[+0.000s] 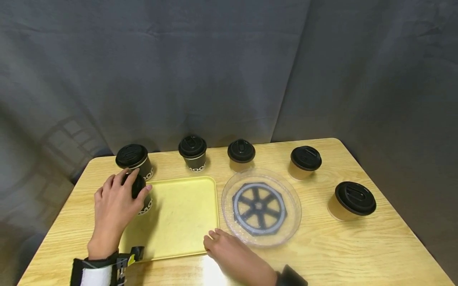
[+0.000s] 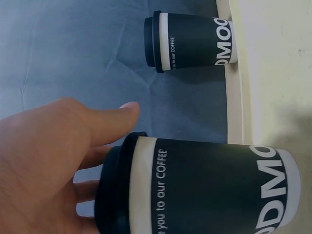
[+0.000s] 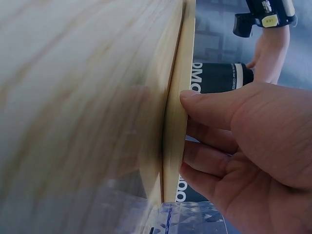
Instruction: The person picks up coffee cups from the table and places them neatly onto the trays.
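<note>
At the left of the yellow tray point(image 1: 182, 216) is a dark paper cup point(image 2: 209, 187) with a black lid and white lettering. My left hand point(image 1: 117, 198) is spread over its lid, fingers around the far side; in the left wrist view the thumb point(image 2: 114, 124) appears apart from the lid. The hand hides much of this cup in the head view. My right hand point(image 1: 232, 252) is at the tray's front right corner, thumb and fingertips against or very close to the rim point(image 3: 176, 122), with loosely bent fingers.
Behind the tray stand two more dark lidded cups, one at the left point(image 1: 134, 159) and one near the middle point(image 1: 193, 153). Brown lidded cups stand at back centre point(image 1: 241, 155), back right point(image 1: 304, 162) and far right point(image 1: 350, 201). A clear round dish point(image 1: 295, 222) lies right of the tray.
</note>
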Demonstrator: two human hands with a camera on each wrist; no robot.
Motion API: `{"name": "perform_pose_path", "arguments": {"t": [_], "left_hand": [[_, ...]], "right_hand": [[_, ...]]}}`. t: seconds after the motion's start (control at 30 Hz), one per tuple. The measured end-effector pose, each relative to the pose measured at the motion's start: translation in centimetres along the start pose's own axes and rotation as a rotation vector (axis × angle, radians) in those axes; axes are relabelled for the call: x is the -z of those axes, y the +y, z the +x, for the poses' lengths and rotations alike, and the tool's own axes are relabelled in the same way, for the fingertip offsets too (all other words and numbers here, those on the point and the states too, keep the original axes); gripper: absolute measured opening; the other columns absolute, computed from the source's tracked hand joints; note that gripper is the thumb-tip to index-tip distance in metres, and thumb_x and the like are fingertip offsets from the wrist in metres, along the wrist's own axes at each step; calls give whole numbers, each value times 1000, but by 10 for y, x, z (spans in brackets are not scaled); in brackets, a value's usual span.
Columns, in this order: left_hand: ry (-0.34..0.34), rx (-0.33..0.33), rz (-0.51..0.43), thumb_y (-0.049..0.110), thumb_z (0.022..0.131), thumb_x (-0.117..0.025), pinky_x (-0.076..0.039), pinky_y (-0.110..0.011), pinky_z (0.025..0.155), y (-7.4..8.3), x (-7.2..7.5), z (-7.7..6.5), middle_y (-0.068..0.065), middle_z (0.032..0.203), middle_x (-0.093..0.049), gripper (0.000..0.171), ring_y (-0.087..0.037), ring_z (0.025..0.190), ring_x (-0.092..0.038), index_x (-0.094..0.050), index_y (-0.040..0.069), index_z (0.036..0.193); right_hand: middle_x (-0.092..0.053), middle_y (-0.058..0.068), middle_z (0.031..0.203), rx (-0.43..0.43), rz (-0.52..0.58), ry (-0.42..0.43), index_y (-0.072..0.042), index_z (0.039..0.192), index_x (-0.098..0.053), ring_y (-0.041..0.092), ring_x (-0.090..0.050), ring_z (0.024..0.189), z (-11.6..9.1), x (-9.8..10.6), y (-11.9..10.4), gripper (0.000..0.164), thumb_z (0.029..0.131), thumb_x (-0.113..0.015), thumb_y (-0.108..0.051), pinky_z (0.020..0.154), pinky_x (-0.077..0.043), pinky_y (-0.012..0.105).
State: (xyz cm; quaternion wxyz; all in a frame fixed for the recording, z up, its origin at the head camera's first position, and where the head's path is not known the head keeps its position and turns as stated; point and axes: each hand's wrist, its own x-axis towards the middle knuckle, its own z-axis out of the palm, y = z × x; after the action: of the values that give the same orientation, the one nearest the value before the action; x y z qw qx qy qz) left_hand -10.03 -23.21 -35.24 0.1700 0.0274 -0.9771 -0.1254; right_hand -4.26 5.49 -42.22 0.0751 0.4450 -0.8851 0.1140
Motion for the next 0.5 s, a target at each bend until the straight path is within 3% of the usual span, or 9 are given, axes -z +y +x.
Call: {"name": "perform_pose_path", "arguments": {"t": [0.17, 0.33, 0.5], "left_hand": [[44, -39, 1, 36, 90, -66, -30, -74, 92, 2, 7, 4, -29, 142, -45, 59, -55, 126, -38, -51, 6, 138], [15, -55, -21, 37, 92, -65, -27, -75, 94, 2, 10, 20, -29, 146, -41, 65, -55, 128, -36, -43, 8, 146], [-13, -30, -33, 41, 92, -64, -25, -76, 96, 1, 14, 35, -29, 148, -37, 72, -54, 131, -34, -36, 8, 149]], "right_hand": [[-52, -13, 82, -14, 43, -9, -21, 86, -57, 0, -51, 78, 0, -1, 1, 9, 94, -62, -21, 65, -43, 9], [-50, -14, 80, -31, 82, -28, -21, 84, -55, 1, -53, 80, 0, -2, 1, 12, 94, -62, -21, 66, -44, 12], [-48, -15, 78, -34, 97, -29, -21, 83, -54, 2, -55, 80, 0, -2, 1, 13, 94, -61, -21, 66, -45, 12]]}}
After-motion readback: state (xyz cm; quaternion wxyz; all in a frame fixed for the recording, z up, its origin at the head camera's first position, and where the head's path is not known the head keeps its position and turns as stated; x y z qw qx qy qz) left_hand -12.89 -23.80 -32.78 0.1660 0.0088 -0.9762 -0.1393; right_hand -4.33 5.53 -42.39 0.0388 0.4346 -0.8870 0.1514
